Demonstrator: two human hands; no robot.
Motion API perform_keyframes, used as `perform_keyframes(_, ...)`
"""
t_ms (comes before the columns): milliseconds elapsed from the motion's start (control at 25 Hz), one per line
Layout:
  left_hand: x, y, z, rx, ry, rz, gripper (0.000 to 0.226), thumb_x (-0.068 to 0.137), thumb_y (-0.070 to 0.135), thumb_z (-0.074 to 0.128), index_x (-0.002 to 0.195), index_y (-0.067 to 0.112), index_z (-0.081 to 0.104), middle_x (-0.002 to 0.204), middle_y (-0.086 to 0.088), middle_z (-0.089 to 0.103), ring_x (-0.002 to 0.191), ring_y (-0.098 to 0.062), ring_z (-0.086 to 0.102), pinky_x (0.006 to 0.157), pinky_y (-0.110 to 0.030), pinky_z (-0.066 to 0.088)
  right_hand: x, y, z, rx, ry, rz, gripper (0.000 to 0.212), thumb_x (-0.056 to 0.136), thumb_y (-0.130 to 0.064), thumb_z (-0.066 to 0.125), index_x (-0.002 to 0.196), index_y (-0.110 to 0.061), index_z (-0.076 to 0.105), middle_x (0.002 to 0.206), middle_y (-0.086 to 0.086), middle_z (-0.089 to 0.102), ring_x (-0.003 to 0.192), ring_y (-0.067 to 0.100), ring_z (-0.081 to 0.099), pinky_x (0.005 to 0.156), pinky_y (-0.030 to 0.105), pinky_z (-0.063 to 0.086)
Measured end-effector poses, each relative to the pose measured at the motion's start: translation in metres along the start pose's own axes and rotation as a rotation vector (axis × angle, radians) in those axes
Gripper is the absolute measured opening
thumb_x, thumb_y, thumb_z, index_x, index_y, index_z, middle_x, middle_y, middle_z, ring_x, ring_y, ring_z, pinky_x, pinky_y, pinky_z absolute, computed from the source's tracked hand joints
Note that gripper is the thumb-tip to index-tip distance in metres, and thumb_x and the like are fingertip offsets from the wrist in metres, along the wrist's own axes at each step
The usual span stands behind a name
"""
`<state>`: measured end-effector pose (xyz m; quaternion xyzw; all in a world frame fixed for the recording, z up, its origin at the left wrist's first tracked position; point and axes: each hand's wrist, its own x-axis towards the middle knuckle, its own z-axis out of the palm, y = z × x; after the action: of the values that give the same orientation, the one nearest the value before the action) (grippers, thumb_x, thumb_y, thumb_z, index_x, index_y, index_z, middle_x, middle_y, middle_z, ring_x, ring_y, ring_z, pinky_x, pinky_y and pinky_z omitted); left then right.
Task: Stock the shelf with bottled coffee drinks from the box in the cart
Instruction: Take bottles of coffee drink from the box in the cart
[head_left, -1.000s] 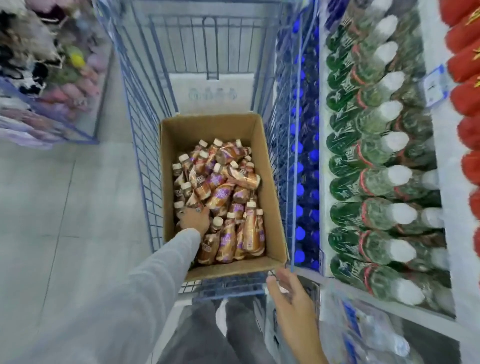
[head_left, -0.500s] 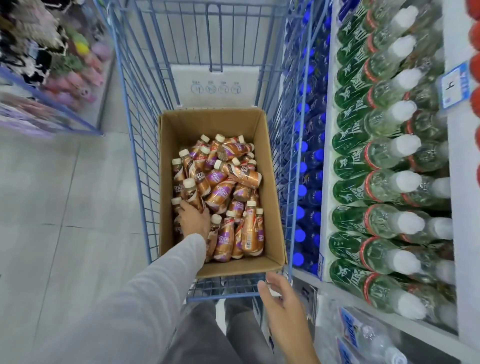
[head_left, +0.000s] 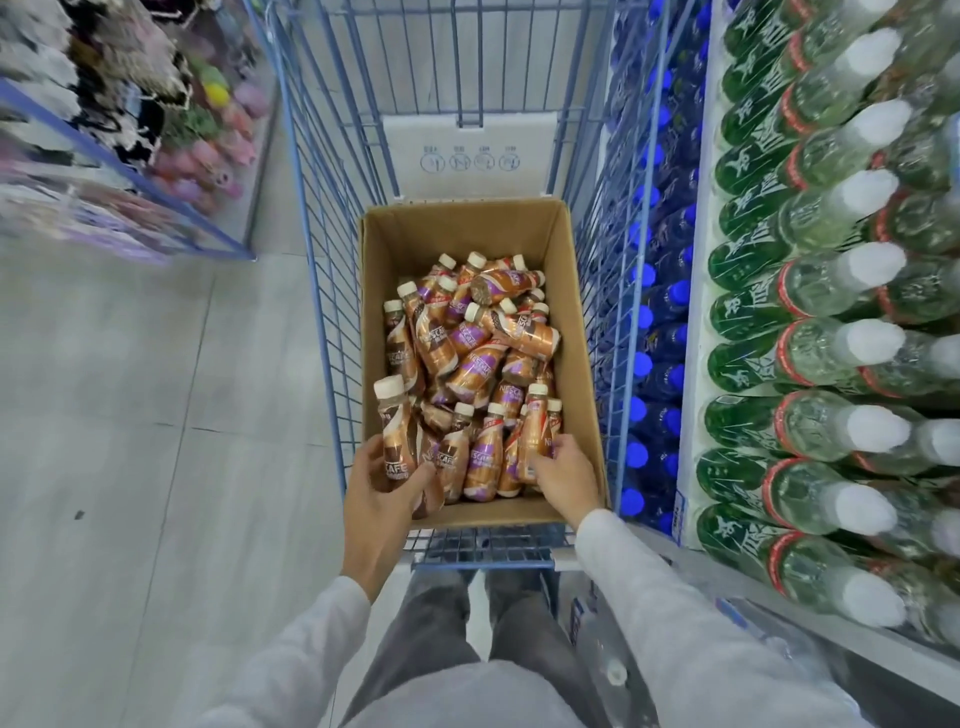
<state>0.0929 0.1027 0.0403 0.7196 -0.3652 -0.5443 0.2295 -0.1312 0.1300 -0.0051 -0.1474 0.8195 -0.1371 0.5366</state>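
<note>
Off to the left, a blue-framed rack (head_left: 130, 171) of soft pastel goods borders the grey tiled floor (head_left: 130, 415), well apart from the work. The blue wire cart (head_left: 317, 312) stands in the aisle, and its right mesh side lies between the box and the shelf (head_left: 693, 322). An open-topped cardboard box (head_left: 467, 228) sits in the cart's near end. It holds a loose heap of coffee bottles (head_left: 467, 353) lying every which way, many with their white caps toward the far end. At the box's near left corner the left hand (head_left: 384, 499) has fingers and thumb curled round a lifted bottle (head_left: 397, 431), held above the heap with its long axis running away from the person and its cap at the far end. At the near right corner the right hand (head_left: 563, 473) wraps its fingers round the lower part of a second bottle (head_left: 537, 431), cap likewise pointing away. Beyond the mesh sit blue-capped bottles (head_left: 644, 317), then rows of green-labelled water bottles (head_left: 831, 291), white caps outward
</note>
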Motion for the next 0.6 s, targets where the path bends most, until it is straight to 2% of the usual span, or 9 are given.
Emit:
perform_keyframes(80, -0.014, -0.004, -0.005, -0.051, 0.018, -0.020, 0.057, 0.082, 0.031, 0.084, 0.132, 0.035, 0.056, 0.108, 0.018, 0.071, 0.096, 0.000, 0.069, 0.075, -0.022, 0.060, 0.026, -0.008, 0.015, -0.030, 0.018, 0.094, 0.058, 0.095, -0.028, 0.062, 0.146, -0.011, 0.039, 0.145, 0.013, 0.051, 0.129, 0.032, 0.053, 0.110, 0.045, 0.042)
perform_keyframes(160, -0.023, -0.006, -0.007, -0.119, 0.037, -0.066, 0.052, 0.083, 0.028, 0.083, 0.130, 0.030, 0.061, 0.108, 0.015, 0.073, 0.096, -0.005, 0.071, 0.070, -0.018, 0.059, 0.043, -0.013, 0.028, -0.099, 0.072, 0.125, 0.066, 0.095, -0.030, 0.059, 0.151, -0.008, 0.032, 0.152, 0.016, 0.041, 0.135, 0.036, 0.046, 0.114, 0.046, 0.038)
perform_keyframes(280, -0.028, -0.011, -0.011, -0.189, 0.059, -0.126, 0.044, 0.084, 0.028, 0.082, 0.125, 0.023, 0.068, 0.107, 0.004, 0.077, 0.095, -0.012, 0.074, 0.067, -0.017, 0.058, 0.054, -0.013, 0.055, -0.195, 0.133, 0.038, 0.071, 0.094, -0.039, 0.061, 0.151, -0.009, 0.031, 0.156, 0.020, 0.030, 0.140, 0.040, 0.037, 0.115, 0.049, 0.035)
perform_keyframes(400, -0.028, -0.013, -0.017, -0.222, 0.074, -0.156, 0.033, 0.086, 0.026, 0.081, 0.117, 0.026, 0.071, 0.100, 0.007, 0.077, 0.091, -0.011, 0.074, 0.063, -0.018, 0.058, 0.052, -0.009, 0.083, -0.348, 0.210, -0.019, 0.068, 0.092, -0.038, 0.063, 0.148, -0.011, 0.035, 0.157, 0.019, 0.023, 0.139, 0.041, 0.030, 0.110, 0.051, 0.036)
perform_keyframes(480, -0.027, -0.015, -0.023, -0.211, 0.078, -0.161, 0.033, 0.085, 0.026, 0.081, 0.116, 0.028, 0.070, 0.100, 0.010, 0.077, 0.091, -0.009, 0.074, 0.062, -0.018, 0.058, 0.048, -0.005, 0.100, -0.448, 0.254, -0.095, 0.070, 0.090, -0.040, 0.065, 0.147, -0.009, 0.038, 0.155, 0.018, 0.026, 0.138, 0.039, 0.030, 0.108, 0.050, 0.037)
perform_keyframes(520, -0.027, -0.016, -0.026, -0.197, 0.082, -0.164, 0.034, 0.085, 0.025, 0.081, 0.117, 0.029, 0.070, 0.101, 0.010, 0.077, 0.091, -0.008, 0.073, 0.062, -0.018, 0.057, 0.047, -0.004, 0.108, -0.478, 0.238, -0.140, 0.070, 0.092, -0.043, 0.063, 0.147, -0.007, 0.038, 0.154, 0.018, 0.029, 0.138, 0.038, 0.031, 0.110, 0.049, 0.037)
perform_keyframes(600, -0.027, -0.020, -0.031, -0.176, 0.086, -0.161, 0.034, 0.085, 0.023, 0.081, 0.117, 0.031, 0.070, 0.101, 0.010, 0.076, 0.090, -0.006, 0.073, 0.061, -0.017, 0.057, 0.048, -0.005, 0.125, -0.413, 0.103, -0.172, 0.067, 0.095, -0.044, 0.060, 0.147, -0.006, 0.039, 0.155, 0.017, 0.033, 0.142, 0.036, 0.031, 0.115, 0.048, 0.035)
